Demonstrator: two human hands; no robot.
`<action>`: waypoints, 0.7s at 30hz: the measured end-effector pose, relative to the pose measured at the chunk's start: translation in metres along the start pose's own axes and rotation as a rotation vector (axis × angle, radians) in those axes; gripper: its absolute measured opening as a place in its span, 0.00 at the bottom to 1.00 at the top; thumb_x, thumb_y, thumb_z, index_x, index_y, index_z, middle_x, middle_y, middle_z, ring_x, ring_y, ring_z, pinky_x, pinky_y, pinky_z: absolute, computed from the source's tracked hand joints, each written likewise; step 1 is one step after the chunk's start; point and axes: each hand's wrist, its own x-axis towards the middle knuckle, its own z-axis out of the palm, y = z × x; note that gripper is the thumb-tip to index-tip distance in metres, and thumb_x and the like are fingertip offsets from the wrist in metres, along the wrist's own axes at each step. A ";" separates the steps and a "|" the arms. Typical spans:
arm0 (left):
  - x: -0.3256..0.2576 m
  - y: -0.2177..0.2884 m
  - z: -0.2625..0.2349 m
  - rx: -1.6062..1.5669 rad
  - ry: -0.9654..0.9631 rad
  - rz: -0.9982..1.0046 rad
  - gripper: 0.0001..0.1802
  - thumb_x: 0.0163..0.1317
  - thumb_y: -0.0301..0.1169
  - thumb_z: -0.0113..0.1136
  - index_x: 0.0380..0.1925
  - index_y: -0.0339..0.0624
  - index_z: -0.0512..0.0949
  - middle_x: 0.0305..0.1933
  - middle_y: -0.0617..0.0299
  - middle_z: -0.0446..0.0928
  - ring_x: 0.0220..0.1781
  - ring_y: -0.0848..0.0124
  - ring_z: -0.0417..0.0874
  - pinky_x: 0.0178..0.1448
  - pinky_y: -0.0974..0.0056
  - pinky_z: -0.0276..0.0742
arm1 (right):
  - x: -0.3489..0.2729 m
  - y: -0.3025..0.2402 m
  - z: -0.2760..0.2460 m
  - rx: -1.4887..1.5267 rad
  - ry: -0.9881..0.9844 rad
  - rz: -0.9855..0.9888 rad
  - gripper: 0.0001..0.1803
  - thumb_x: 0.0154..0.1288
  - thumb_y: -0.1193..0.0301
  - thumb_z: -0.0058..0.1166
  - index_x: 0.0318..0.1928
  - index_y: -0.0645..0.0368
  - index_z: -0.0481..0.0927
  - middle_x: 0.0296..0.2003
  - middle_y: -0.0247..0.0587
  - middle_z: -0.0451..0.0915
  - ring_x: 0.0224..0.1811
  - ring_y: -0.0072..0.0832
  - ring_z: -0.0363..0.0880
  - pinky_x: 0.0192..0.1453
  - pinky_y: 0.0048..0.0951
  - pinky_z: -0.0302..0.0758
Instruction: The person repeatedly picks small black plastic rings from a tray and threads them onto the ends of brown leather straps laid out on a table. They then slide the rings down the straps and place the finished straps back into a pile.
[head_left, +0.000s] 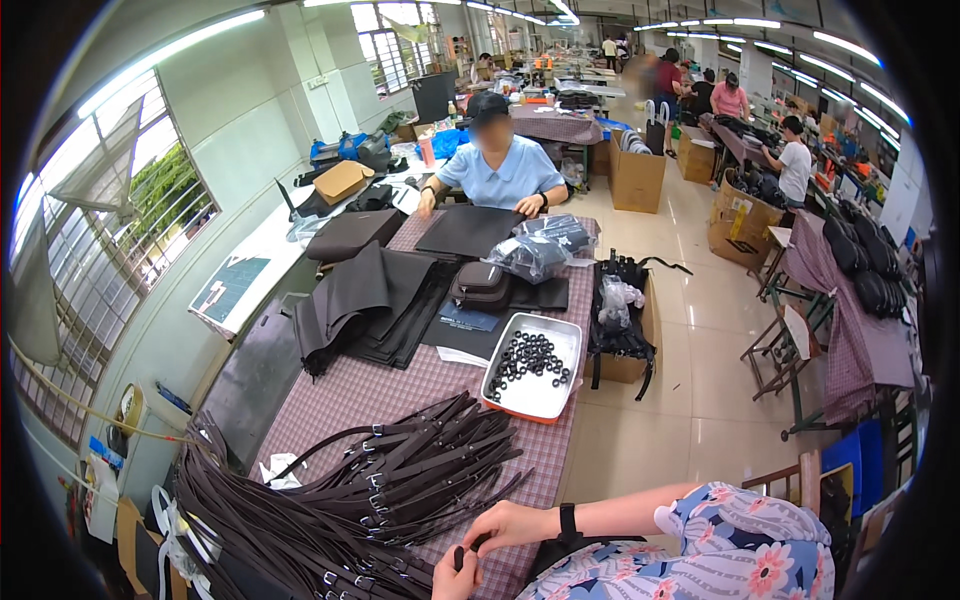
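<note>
Close together at the table's near edge, both my hands are closed in a pinch. My left hand (456, 578), low in the picture, grips a narrow dark piece (459, 558) that looks like a strap end. The fingers of my right hand (508, 526) press on dark material beside it; most of it is hidden by the fingers. Just left of them lies a big heap of dark brown straps with metal buckles (400, 470). Beyond the hands, a white tray with an orange-red base (548, 404) holds many small black rings.
Stacked dark sheets (350, 300), a small dark case (480, 286) and plastic-wrapped goods (540, 250) cover the far part of the checked tablecloth (350, 400). A person in light blue (500, 170) sits across. A carton with black straps (625, 320) stands right of the table.
</note>
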 end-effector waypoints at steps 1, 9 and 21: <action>0.002 -0.003 0.001 -0.059 0.005 0.019 0.10 0.69 0.33 0.53 0.36 0.37 0.77 0.25 0.67 0.72 0.25 0.78 0.68 0.27 0.69 0.64 | 0.001 0.002 0.000 -0.047 -0.006 0.049 0.13 0.56 0.69 0.66 0.40 0.62 0.82 0.34 0.44 0.83 0.35 0.35 0.84 0.39 0.31 0.78; 0.032 -0.042 -0.011 0.060 -0.121 -0.126 0.13 0.69 0.37 0.55 0.38 0.37 0.81 0.20 0.67 0.76 0.17 0.78 0.74 0.22 0.73 0.67 | 0.003 0.009 -0.007 -0.281 -0.035 0.189 0.16 0.47 0.63 0.71 0.27 0.60 0.78 0.22 0.41 0.80 0.25 0.35 0.80 0.29 0.32 0.74; 0.051 -0.047 -0.024 0.444 -0.249 0.071 0.11 0.69 0.35 0.55 0.39 0.39 0.80 0.26 0.65 0.80 0.30 0.76 0.80 0.38 0.69 0.74 | -0.004 0.019 0.020 -0.464 -0.156 0.257 0.14 0.61 0.69 0.55 0.45 0.59 0.71 0.40 0.46 0.75 0.41 0.46 0.80 0.41 0.42 0.77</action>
